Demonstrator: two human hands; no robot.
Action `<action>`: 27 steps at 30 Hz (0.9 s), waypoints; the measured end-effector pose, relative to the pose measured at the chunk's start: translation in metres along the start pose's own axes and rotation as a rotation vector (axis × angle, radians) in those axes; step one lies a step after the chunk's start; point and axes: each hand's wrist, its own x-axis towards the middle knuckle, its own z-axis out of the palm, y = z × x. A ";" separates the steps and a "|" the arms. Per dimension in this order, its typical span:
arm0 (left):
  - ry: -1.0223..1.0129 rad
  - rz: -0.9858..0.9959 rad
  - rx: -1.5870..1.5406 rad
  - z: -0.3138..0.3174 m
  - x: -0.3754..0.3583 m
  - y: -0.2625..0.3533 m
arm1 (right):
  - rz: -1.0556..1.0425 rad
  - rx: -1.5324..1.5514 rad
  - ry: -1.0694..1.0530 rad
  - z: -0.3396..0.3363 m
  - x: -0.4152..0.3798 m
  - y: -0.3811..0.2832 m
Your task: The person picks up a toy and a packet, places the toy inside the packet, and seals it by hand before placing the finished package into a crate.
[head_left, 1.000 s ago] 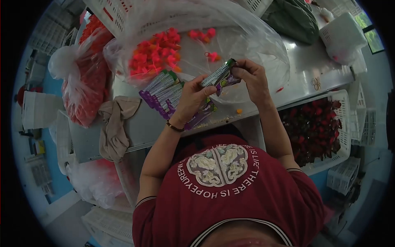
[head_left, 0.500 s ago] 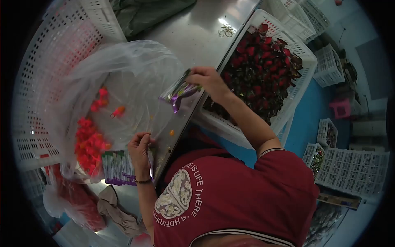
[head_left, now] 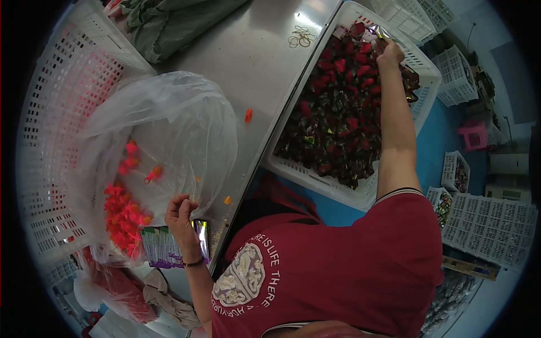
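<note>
My right hand [head_left: 390, 54] reaches over the far end of a white crate [head_left: 424, 67], fingers closed on a shiny foil packet [head_left: 378, 31]. Beneath it, dark red and brown foil packets [head_left: 344, 107] fill the crate. My left hand [head_left: 182, 222] is at the near edge of a clear plastic bag [head_left: 186, 93], thumb and fingers pinched together; what lies between them is too small to make out. Below that hand stands a row of green and purple packets [head_left: 162, 246]. Inside the bag lie bright pink-orange pieces [head_left: 121, 211], with one lying apart [head_left: 153, 174].
A perforated white basket [head_left: 53, 141] stands on the left behind the bag. On the metal table [head_left: 259, 56] lie rubber bands [head_left: 302, 37], an orange piece [head_left: 248, 115] and a dark green cloth or bag [head_left: 169, 25]. Stacked crates [head_left: 487, 228] and a pink stool [head_left: 473, 135] are at right.
My right hand has moved from above the table to the crate's far end, with the packet. An orange piece now shows on the metal table. My left hand stays pinched by the bag.
</note>
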 end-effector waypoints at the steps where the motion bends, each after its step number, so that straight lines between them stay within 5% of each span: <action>1: 0.002 -0.001 0.005 0.000 -0.001 0.000 | 0.037 0.038 0.117 0.007 0.007 -0.001; 5: 0.031 -0.021 0.036 -0.001 -0.004 -0.001 | 0.077 0.176 0.308 0.018 0.023 0.003; 17: 0.105 -0.068 0.107 -0.001 -0.012 0.000 | 0.124 0.271 0.421 0.009 -0.006 0.015; 21: 0.113 -0.024 0.087 -0.006 -0.014 -0.004 | -0.003 0.134 0.255 0.016 -0.021 0.030; 23: 0.130 -0.016 0.107 -0.007 -0.014 -0.004 | -0.023 0.237 -0.044 0.023 -0.026 0.039; 27: 0.160 0.021 0.160 -0.004 -0.013 0.003 | 0.033 0.059 -0.021 0.055 -0.030 0.041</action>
